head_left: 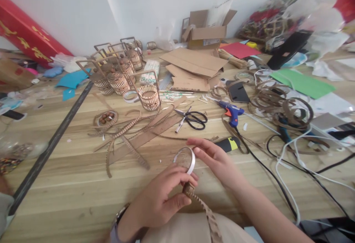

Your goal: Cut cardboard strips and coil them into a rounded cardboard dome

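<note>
My left hand (163, 195) is closed, pinching the end of a corrugated cardboard strip (206, 213) that runs down over my lap. Its fingertips also touch a white tape ring (185, 158) held upright just above the strip. My right hand (215, 159) grips the ring's far side with thumb and fingers. Both hands meet over the near edge of the wooden table (83, 184).
Black scissors (194, 118), a blue glue gun (231, 112) and a black-and-yellow cutter (229, 144) lie just beyond my hands. Cardboard strips (133, 135), small cardboard lanterns (119, 74), flat cardboard sheets (194, 67), cardboard rings (280, 104) and cables (291, 161) crowd the table.
</note>
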`<state>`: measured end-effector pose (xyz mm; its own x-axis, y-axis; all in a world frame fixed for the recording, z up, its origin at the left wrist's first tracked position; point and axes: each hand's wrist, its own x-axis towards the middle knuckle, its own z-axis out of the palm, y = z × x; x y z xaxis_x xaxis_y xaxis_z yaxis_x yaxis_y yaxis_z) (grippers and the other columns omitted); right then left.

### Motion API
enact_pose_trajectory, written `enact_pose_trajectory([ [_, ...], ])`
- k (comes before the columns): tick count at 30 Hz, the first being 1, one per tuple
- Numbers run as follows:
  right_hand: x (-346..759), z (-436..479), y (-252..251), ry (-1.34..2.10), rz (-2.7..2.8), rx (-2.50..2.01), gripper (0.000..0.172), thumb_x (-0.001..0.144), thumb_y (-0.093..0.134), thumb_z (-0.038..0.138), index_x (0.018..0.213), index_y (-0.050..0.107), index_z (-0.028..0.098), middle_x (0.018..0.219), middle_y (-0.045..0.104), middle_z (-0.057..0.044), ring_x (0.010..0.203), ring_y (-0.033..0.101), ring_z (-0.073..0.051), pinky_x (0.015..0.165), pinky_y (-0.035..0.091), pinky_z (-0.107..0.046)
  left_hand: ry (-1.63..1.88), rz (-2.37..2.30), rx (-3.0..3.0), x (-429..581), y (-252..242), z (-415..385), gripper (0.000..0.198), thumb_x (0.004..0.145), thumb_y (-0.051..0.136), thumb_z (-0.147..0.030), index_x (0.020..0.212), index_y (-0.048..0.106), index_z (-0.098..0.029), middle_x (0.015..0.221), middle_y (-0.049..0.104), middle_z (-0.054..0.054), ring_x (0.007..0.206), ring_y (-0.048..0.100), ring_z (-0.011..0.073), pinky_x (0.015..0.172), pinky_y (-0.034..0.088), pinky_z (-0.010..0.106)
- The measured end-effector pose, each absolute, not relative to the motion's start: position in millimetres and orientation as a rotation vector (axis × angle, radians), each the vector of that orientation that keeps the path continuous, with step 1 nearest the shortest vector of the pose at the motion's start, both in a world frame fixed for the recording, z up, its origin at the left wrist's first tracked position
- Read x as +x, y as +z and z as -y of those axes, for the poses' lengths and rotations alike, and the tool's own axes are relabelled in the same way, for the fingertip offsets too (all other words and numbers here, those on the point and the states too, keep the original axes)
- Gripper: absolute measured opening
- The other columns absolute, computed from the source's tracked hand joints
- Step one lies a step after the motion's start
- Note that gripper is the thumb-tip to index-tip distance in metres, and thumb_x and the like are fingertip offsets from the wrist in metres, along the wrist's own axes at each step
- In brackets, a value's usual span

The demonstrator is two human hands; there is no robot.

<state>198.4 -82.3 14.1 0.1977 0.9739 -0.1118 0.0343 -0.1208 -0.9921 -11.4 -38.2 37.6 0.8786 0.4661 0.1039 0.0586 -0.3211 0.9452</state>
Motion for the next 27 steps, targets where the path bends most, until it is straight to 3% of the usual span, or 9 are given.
enact_pose_trajectory([
  [9,202.0,86.8,17.1,1.220,0.975,-1.345,0.034,0.080,0.072,0.053,0.091,0.070,0.021,0.089,0.074,-0.004,0.083,0.068,-0.018,0.078,0.057,-0.033,0.390,-0.319,1.977,-12.0,38.5,38.3,0.033,0.101,0.045,-0.046,0.113,0.062,-0.019,0.118,0.068,0.009,0.111,0.060,0.0186,0.100,0.042,0.028],
  [17,206.2,92.1,19.6,1.212,0.968,-1.322,0.036,0.078,0.074,0.053,0.078,0.059,0.020,0.079,0.060,0.000,0.072,0.057,-0.014,0.069,0.050,-0.028,0.331,-0.308,2.081,-11.4,37.5,41.0,0.023,0.101,0.049,-0.034,0.113,0.062,-0.018,0.117,0.067,0.010,0.108,0.059,0.0196,0.098,0.044,0.029],
  [23,214.0,105.7,20.6,1.032,1.031,-1.394,0.033,0.084,0.069,0.051,0.076,0.059,0.021,0.080,0.059,-0.002,0.072,0.056,-0.015,0.065,0.049,-0.028,0.322,-0.389,2.254,-12.8,31.6,41.1,0.022,0.101,0.048,-0.030,0.116,0.060,-0.019,0.117,0.067,0.011,0.109,0.059,0.0232,0.102,0.044,0.036],
  [27,221.4,114.0,16.9,0.772,1.074,-1.544,0.017,0.089,0.064,0.039,0.088,0.063,0.022,0.084,0.065,-0.004,0.073,0.061,-0.017,0.063,0.050,-0.028,0.325,-0.398,2.354,-9.7,30.8,40.9,0.021,0.102,0.046,-0.026,0.114,0.061,-0.017,0.114,0.068,0.012,0.108,0.060,0.0242,0.099,0.048,0.037],
])
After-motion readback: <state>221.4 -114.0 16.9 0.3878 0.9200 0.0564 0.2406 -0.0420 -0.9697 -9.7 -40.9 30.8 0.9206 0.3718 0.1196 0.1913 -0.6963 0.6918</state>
